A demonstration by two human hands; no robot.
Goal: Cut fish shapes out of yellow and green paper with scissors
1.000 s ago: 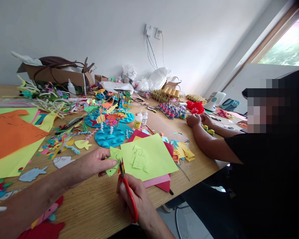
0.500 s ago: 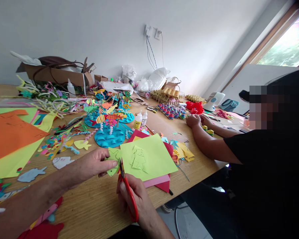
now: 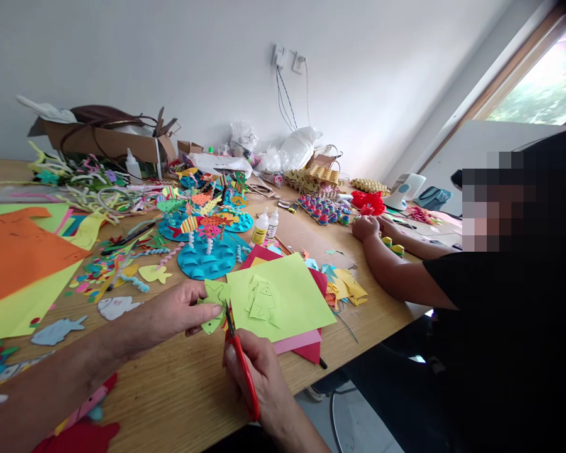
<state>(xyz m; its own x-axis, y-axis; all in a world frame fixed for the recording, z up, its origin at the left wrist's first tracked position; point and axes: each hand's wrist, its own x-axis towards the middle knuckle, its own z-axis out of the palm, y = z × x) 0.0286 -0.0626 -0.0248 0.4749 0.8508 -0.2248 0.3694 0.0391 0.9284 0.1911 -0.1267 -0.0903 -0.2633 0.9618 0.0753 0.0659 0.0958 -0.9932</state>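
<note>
Between the thumb and fingers of my left hand point(image 3: 188, 308) is a light green paper piece point(image 3: 214, 294) with a fish outline drawn on it, partly cut. My right hand point(image 3: 259, 371) is closed round the red handles of a pair of scissors point(image 3: 245, 371). The dark blades point up at the right edge of the green piece, touching or nearly touching it. Just beyond, a light green sheet point(image 3: 292, 302) lies on pink and red sheets, and smaller green pieces with a drawn fish point(image 3: 264, 301) rest on top.
Behind my hands stand blue bases point(image 3: 202, 261) bearing colourful paper fish, beside two glue bottles point(image 3: 260, 228). Paper fish point(image 3: 59, 330) and an orange sheet point(image 3: 23, 251) lie left. Yellow scraps point(image 3: 349, 286) are to the right. A person in black point(image 3: 509, 314) works at the table's right side.
The scissors and my right hand have shifted very slightly, with the handles looking closer together. My left hand keeps its hold on the green piece. The view has moved a little.
</note>
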